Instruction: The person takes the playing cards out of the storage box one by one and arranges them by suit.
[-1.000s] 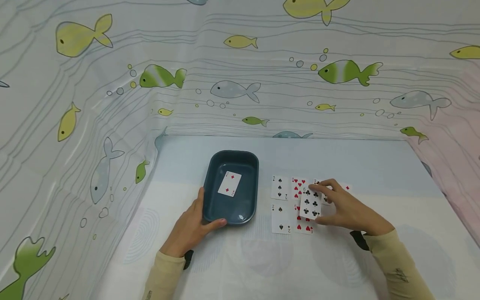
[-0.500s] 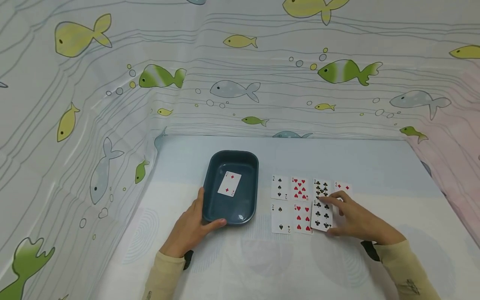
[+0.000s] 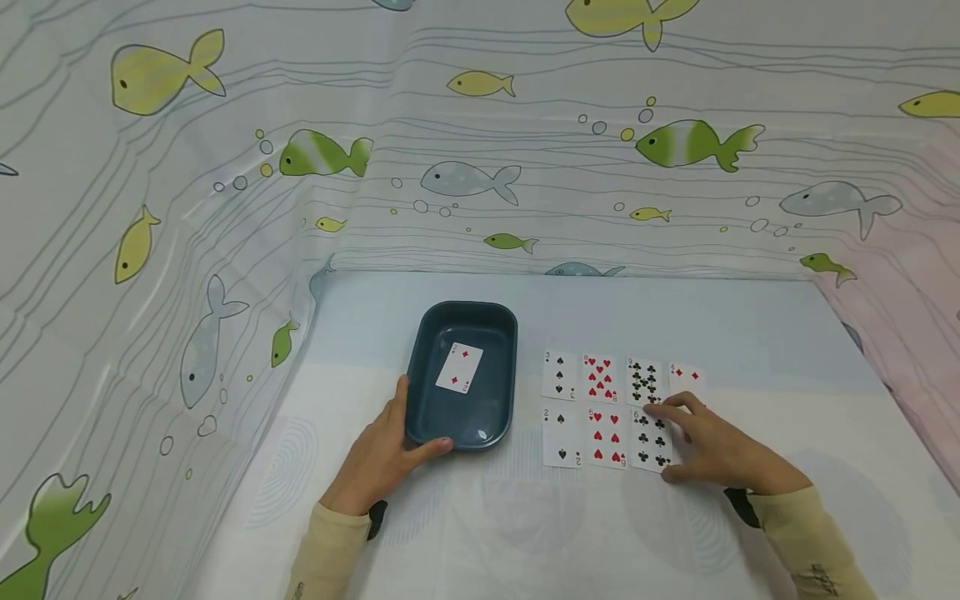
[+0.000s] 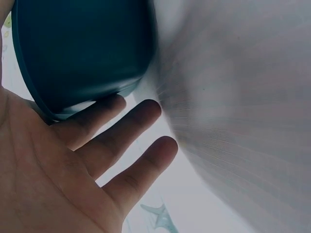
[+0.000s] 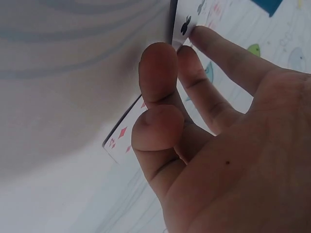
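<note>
In the head view, my left hand (image 3: 378, 458) rests against the near-left corner of a dark blue dish (image 3: 423, 333), thumb along the front rim. The left wrist view shows that hand's fingers (image 4: 131, 131) extended beside the dish's wall. A two of diamonds (image 3: 460, 367) lies inside the dish. My right hand (image 3: 708, 442) holds a six of clubs (image 3: 649, 442) by its edges, a fingertip at the top and the thumb at the lower right corner. That card lies beside the six of hearts (image 3: 606, 437), at the right end of the lower row.
Left in the lower row is a two of spades (image 3: 561, 437). Above are a three of spades (image 3: 559, 375), an eight of hearts (image 3: 599, 378), a nine of clubs (image 3: 643, 381) and a partly covered diamond card (image 3: 686, 374). A fish-print curtain (image 3: 480, 125) hangs behind the table.
My right hand has carried the six of clubs rightward and down, from over the six of hearts into the lower row. The left hand and dish have stayed still.
</note>
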Demonstrator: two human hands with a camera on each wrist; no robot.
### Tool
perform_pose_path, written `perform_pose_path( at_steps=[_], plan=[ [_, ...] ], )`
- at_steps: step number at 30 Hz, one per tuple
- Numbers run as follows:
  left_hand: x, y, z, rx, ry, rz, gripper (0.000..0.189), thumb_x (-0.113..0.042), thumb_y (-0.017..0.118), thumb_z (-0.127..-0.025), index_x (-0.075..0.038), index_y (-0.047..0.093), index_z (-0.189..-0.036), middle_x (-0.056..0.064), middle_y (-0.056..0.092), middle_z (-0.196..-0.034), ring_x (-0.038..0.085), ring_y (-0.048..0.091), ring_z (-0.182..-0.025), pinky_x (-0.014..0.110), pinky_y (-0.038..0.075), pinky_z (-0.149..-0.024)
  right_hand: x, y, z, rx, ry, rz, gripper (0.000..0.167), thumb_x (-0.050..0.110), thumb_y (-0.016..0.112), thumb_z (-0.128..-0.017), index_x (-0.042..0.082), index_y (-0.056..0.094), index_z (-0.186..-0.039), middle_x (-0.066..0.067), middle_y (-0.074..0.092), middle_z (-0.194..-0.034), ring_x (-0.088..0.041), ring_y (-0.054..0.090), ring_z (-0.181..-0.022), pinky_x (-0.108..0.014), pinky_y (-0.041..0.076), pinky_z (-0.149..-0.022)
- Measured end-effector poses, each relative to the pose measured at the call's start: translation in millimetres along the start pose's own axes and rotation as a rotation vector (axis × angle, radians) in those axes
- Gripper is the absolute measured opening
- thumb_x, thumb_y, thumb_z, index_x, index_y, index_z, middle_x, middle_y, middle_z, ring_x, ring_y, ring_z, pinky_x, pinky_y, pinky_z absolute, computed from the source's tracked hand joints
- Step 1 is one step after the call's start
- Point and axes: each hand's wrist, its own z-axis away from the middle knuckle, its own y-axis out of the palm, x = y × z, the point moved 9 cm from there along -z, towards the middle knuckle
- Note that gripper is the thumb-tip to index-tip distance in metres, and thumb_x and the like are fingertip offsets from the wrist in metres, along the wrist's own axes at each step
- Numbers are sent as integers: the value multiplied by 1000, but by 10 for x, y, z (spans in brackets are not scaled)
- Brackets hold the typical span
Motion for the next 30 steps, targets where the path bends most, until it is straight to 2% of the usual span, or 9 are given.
perform_pose_path(
  at_steps=[17, 22, 30],
  plan=[
    [13, 4, 2, 4, -9, 3, 127, -79, 65, -78, -9, 3, -164, 17, 21, -166, 37, 34, -146, 57, 36, -111, -37, 29, 3, 6, 28, -8, 87, 25, 92, -70, 11, 52, -146, -10, 42, -136, -19, 52, -90, -30, 46, -71],
    [8, 2, 5, 5, -6, 5, 127, -79, 65, -79, -9, 3, -164, 18, 22, -165, 37, 35, -145, 57, 36, -111, -36, 24, -1, 13, 29, -7, 87, 25, 92, -72, 12, 51, -147, -9, 41, -136, -19, 53, -91, -33, 47, -73],
    [-10, -12, 4, -3, 3, 1, 126, -77, 67, -80, -7, 4, -164, 20, 25, -164, 37, 38, -143, 57, 38, -110, 53, -90, -40, -72, -30, 2, 83, 33, 90, -76, 10, 51, -146, -7, 43, -133, -14, 51, -87, -31, 46, -73]
  ],
)
